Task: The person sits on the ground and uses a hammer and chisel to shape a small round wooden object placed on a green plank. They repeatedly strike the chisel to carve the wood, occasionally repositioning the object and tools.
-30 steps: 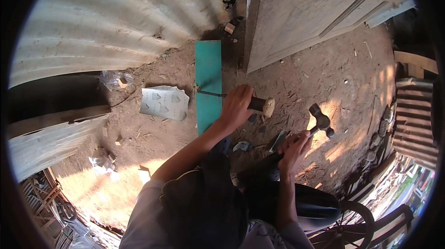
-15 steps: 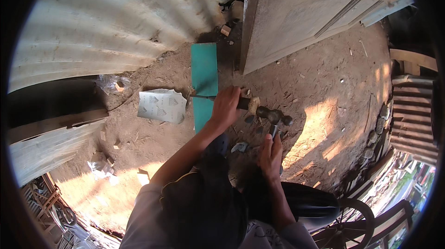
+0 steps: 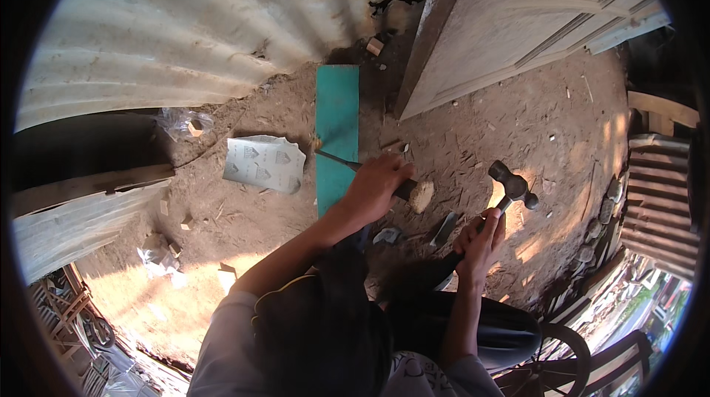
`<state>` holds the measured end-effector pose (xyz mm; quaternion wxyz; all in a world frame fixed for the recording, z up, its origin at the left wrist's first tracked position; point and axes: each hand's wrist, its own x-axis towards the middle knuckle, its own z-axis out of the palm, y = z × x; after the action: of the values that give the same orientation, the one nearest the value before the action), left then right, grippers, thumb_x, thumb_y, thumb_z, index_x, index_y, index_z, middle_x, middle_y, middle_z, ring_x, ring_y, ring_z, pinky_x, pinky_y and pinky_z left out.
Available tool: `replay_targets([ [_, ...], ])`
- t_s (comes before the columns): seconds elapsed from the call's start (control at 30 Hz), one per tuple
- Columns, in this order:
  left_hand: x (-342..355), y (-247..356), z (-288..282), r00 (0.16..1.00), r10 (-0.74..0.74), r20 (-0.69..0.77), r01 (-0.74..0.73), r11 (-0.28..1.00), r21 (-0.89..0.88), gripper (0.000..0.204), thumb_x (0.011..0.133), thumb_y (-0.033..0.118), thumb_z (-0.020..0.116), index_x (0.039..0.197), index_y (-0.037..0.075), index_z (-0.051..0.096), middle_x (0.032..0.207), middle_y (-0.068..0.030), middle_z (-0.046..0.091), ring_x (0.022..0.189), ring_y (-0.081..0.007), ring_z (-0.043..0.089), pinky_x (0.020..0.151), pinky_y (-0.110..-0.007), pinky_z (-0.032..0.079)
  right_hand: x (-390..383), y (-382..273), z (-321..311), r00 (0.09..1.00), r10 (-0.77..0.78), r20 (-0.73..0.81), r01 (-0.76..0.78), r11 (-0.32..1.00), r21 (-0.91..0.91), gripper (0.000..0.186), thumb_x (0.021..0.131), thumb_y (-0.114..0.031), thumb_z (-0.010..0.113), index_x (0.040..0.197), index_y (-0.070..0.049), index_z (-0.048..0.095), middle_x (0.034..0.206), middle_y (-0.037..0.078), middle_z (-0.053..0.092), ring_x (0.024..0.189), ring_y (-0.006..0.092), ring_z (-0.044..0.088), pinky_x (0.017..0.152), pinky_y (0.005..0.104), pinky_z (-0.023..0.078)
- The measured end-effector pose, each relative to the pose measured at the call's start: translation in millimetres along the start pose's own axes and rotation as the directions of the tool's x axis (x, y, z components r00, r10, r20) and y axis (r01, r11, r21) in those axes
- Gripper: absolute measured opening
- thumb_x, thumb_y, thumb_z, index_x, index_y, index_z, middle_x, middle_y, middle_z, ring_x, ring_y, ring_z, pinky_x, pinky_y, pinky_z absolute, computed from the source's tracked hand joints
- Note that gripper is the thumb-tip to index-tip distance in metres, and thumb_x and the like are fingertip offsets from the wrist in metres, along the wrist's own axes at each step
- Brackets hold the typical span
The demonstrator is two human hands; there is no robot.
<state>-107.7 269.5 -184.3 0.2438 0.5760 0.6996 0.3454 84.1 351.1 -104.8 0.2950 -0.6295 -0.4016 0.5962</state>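
Note:
My left hand (image 3: 377,188) is closed around the handle of a chisel (image 3: 339,160). Its thin blade reaches left across a teal board (image 3: 336,101), with the tip at the board's left edge, where a small pale chip or notch shows. The pale, worn butt of the handle sticks out to the right of my fist. My right hand (image 3: 481,242) grips a ball-peen hammer (image 3: 512,182) by its shaft, the dark head raised to the right and apart from the chisel. My forearm and knees hide part of the board's near end.
A printed grey sheet (image 3: 265,164) lies on the dirt left of the board. Corrugated metal (image 3: 185,27) rises behind, and a panelled wooden door (image 3: 518,35) leans at the far right. A wood offcut (image 3: 375,46) sits near the door; a wheel (image 3: 569,360) stands at lower right.
The hammer has swung right, away from the chisel's butt. My left hand has shifted slightly right and nearer, and the chisel now slants more. The view has shifted a little.

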Motion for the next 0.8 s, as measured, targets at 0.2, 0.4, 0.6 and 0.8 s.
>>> replay_targets([
  [0.2,16.3,-4.5,-4.5,0.996,0.067,0.055,-0.068,0.998,0.010,0.048,0.058,0.000,0.072,0.102,0.011,0.056,0.094,-0.0101,0.051,0.094,-0.0345,0.054,0.078,-0.046,0.044,1.7,2.0,2.5,0.998,-0.019,0.064,0.020,1.000,-0.015,0.029,0.103,-0.040,0.040,0.092,-0.013,0.042,0.057,-0.003,0.029,0.040,0.0061,0.025,0.034,0.0229,0.024],
  [0.4,15.6,-8.5,-16.2,0.998,0.070,-0.005,-0.070,0.997,0.029,0.052,0.060,0.004,0.075,0.108,0.009,0.055,0.095,-0.0104,0.050,0.095,-0.0311,0.054,0.080,-0.044,0.044,2.6,-2.2,4.4,0.999,0.004,0.046,-0.003,1.000,-0.015,0.029,0.103,-0.040,0.039,0.092,-0.013,0.042,0.057,-0.003,0.029,0.040,0.0060,0.025,0.034,0.0225,0.024],
  [0.6,17.0,-6.3,-19.3,0.997,0.059,-0.045,-0.059,0.998,0.017,0.052,0.060,0.003,0.073,0.107,0.008,0.053,0.093,-0.0103,0.050,0.094,-0.0313,0.054,0.079,-0.044,0.043,4.8,-3.1,2.9,0.999,-0.025,0.029,0.026,1.000,-0.011,0.030,0.103,-0.040,0.040,0.092,-0.012,0.043,0.056,-0.002,0.029,0.039,0.0061,0.025,0.033,0.0229,0.024],
  [0.8,22.4,-5.2,-14.1,0.996,0.059,-0.070,-0.058,0.998,0.014,0.049,0.060,0.002,0.071,0.105,0.008,0.052,0.091,-0.0106,0.050,0.092,-0.0317,0.054,0.077,-0.044,0.044,5.5,-4.2,1.5,0.999,-0.031,0.041,0.032,0.999,-0.014,0.032,0.102,-0.042,0.041,0.092,-0.012,0.043,0.056,-0.002,0.030,0.039,0.0064,0.027,0.032,0.0231,0.025],
])
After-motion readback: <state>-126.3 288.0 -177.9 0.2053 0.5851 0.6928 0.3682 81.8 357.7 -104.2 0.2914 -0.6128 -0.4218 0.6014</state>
